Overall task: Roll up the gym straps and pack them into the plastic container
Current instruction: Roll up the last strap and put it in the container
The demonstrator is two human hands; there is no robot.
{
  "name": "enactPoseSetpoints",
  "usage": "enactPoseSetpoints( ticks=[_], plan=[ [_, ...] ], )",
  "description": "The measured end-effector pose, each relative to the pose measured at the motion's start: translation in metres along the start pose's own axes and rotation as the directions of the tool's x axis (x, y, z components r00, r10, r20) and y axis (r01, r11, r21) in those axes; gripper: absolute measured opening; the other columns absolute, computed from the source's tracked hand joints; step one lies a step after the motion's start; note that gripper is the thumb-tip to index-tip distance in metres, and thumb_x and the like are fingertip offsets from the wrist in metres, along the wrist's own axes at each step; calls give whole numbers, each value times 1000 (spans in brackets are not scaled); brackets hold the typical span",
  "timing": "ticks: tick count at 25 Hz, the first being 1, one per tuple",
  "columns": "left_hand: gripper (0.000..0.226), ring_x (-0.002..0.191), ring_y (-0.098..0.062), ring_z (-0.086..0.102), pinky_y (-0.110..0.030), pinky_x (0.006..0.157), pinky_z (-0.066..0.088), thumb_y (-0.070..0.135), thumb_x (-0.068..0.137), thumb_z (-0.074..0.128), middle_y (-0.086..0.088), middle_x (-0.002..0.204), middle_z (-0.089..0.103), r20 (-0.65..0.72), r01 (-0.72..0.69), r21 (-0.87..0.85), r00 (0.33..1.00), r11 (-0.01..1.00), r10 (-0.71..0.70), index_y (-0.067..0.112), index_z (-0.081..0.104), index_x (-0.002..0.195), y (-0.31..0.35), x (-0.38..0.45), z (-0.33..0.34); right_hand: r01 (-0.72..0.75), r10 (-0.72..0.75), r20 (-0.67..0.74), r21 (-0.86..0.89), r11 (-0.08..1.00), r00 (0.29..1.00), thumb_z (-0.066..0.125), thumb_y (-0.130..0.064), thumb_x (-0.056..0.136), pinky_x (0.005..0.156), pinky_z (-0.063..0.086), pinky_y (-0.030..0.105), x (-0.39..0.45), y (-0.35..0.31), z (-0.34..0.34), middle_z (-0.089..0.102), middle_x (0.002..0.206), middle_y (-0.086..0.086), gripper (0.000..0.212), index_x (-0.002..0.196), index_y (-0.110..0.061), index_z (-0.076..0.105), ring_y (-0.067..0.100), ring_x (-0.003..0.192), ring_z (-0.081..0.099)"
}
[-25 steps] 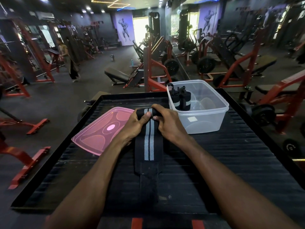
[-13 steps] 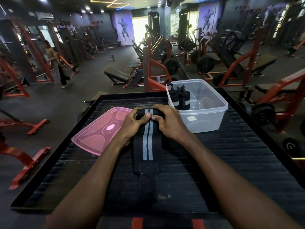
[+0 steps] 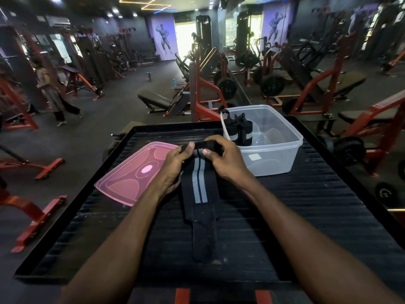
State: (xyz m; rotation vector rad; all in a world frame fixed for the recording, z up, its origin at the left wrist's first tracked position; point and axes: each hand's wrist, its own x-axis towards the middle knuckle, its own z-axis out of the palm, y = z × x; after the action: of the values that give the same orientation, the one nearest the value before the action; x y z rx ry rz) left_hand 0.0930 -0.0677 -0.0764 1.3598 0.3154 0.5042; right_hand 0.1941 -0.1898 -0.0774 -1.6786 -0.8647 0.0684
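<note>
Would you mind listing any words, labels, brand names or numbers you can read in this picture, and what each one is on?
No text can be read anywhere.
White sticker on the plastic container: looks blank, or its print is too small to tell.
Strap held by the left hand and right hand: grey stripes only.
Pink lid: moulded shapes only.
Purple wall posters: figures, no lettering legible.
</note>
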Motion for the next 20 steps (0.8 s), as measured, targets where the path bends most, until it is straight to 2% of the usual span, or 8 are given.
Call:
enactPoseSetpoints(
  ticks=[3, 6, 9, 12, 14, 16, 18, 20],
  plan=[
    [31, 98, -35, 69, -48, 96, 53, 22, 97, 60, -24, 110, 71, -38, -20, 52, 999, 998, 22, -4, 67, 114, -3, 4, -1, -25, 24, 23, 39, 999, 999, 75, -21, 85, 90, 54, 35, 0, 2, 2, 71, 103, -2, 21, 105, -20, 68, 15, 98, 66],
    [15, 93, -25, 70, -40, 91, 54, 7, 99, 55, -13, 102, 74, -60, -57, 100, 996, 993, 64, 6, 67, 108, -4, 6, -4, -108, 102, 67, 89, 990, 993, 68, -29, 91, 90, 55, 39, 0, 1, 2, 71, 96, -3, 19, 104, -15, 67, 15, 94, 67],
    [16, 91, -22, 70, -36, 85, 57, 3, 97, 56, -11, 100, 73, -17, -51, 74, 998, 996, 52, 6, 64, 111, -3, 4, -2, -57, 55, 23, 86, 995, 998, 67, -21, 92, 91, 54, 40, 1, 1, 0, 69, 91, -7, 7, 99, -19, 68, 13, 91, 65],
    [31, 99, -31, 69, -42, 92, 57, 16, 98, 58, -23, 110, 71, 19, 32, -72, 999, 997, -30, -5, 61, 121, -4, 4, 0, -15, 16, -3, 116, 993, 1000, 72, -10, 85, 97, 53, 39, 1, 2, 0, 71, 102, -6, 24, 105, -22, 71, 13, 100, 67],
    [34, 102, -36, 67, -46, 95, 54, 16, 97, 60, -28, 114, 68, -22, 14, -51, 1000, 999, -15, -7, 60, 121, -5, 6, -1, -7, 6, 10, 115, 993, 1000, 73, -8, 82, 99, 53, 39, 1, 3, 3, 72, 106, -5, 30, 108, -22, 71, 13, 103, 67],
    [17, 95, -29, 68, -40, 88, 57, 5, 95, 61, -19, 103, 71, -70, -54, 27, 996, 998, 56, 1, 64, 111, -5, 7, -4, -44, 40, 32, 134, 990, 999, 75, -14, 83, 98, 53, 38, 0, 3, 5, 71, 107, -3, 27, 109, -20, 70, 13, 104, 66],
    [20, 90, -19, 69, -31, 82, 58, -5, 91, 61, -8, 96, 72, -60, -83, 100, 994, 991, 90, 9, 65, 105, -3, 5, -5, -79, 76, 30, 124, 989, 997, 74, -24, 87, 95, 54, 38, 0, 2, 4, 72, 103, -1, 21, 107, -17, 70, 15, 100, 67],
    [26, 92, -19, 68, -30, 85, 58, -10, 88, 62, -7, 97, 71, -23, -87, 88, 996, 992, 89, 11, 66, 104, -3, 5, -5, -56, 56, 4, 89, 994, 998, 73, -22, 87, 93, 54, 42, 1, 3, 4, 72, 98, -1, 14, 99, -17, 70, 17, 96, 67]
  ],
)
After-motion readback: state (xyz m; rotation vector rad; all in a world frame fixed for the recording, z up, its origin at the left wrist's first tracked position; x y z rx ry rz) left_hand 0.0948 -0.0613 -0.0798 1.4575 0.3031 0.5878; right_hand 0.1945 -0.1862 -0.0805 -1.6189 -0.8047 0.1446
